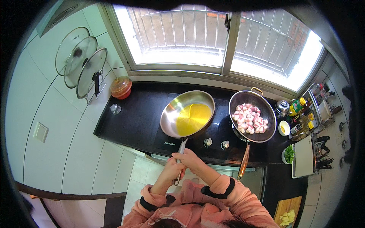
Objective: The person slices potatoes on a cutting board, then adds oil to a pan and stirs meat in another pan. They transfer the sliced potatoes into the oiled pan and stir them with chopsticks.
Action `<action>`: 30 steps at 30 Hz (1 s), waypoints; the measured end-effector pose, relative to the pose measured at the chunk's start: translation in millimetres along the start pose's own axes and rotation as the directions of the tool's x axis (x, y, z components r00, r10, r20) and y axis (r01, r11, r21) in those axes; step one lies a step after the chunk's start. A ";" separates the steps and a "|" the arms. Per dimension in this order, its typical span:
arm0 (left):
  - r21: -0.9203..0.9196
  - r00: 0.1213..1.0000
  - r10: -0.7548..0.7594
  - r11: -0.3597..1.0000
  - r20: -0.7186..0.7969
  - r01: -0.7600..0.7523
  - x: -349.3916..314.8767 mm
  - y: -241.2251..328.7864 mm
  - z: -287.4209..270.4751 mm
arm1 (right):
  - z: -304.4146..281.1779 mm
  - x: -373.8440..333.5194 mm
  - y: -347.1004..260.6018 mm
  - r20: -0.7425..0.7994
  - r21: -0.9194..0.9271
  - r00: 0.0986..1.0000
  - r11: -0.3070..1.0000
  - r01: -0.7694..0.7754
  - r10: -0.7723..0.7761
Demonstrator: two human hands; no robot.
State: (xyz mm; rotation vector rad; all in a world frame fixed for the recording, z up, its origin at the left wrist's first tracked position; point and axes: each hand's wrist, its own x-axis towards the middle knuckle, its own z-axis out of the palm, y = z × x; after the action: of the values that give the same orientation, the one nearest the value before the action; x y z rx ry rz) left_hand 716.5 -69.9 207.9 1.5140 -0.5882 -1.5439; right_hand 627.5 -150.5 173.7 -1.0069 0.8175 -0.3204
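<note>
A steel frying pan (172, 114) with yellow oil (193, 118) pooled toward its right side is in the middle of the black stove top. Its metal handle points down toward me. My left hand (171, 170) is wrapped round that handle, and my right hand (191, 161) closes on it just above, the two hands touching. To the right, a dark frying pan (270, 114) with a copper-coloured handle holds pink and white chunks of raw meat (249, 118). Two stove knobs (208, 142) sit between the pans, near the front edge.
Glass lids (91, 72) stand in a wall rack at left, near a red lidded pot (121, 88) and a small glass jar (115, 109). At right are sauce bottles (297, 107), a small white bowl (284, 128), chopped greens (289, 154), a knife rack (323, 152) and a cutting board (292, 205).
</note>
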 end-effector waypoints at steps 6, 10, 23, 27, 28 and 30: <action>-0.091 1.000 0.004 0.996 0.028 -0.001 -10.7 5.4 5.9 | -1.4 -10.4 -7.9 0.040 -0.031 0.999 1.000 -0.002 0.003; -0.087 0.999 -0.029 0.996 0.041 0.033 -10.6 2.9 5.4 | -2.5 -6.4 0.8 0.054 -0.014 0.998 1.000 0.018 -0.018; -0.042 0.971 0.166 0.986 0.172 -0.161 11.9 -21.7 -12.1 | 1.8 3.8 15.2 -0.089 -0.269 0.972 0.945 0.185 -0.216; 0.079 0.965 0.218 0.970 0.145 -0.231 12.8 -15.9 -16.6 | 9.0 3.1 7.7 -0.059 -0.219 0.945 0.928 0.302 -0.321; 0.092 0.964 0.234 0.965 0.129 -0.247 11.0 -13.2 -17.4 | 11.3 3.8 6.1 -0.053 -0.186 0.939 0.928 0.324 -0.339; 0.169 0.956 0.273 0.943 0.102 -0.287 5.7 -6.9 -19.5 | 15.0 6.0 2.5 0.010 -0.070 0.931 0.929 0.364 -0.365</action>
State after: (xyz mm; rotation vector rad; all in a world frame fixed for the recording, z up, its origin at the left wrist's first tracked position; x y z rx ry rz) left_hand 734.2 -66.5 196.3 1.4357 -0.9700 -1.3602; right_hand 642.2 -143.4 173.1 -1.2270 0.6440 -0.6149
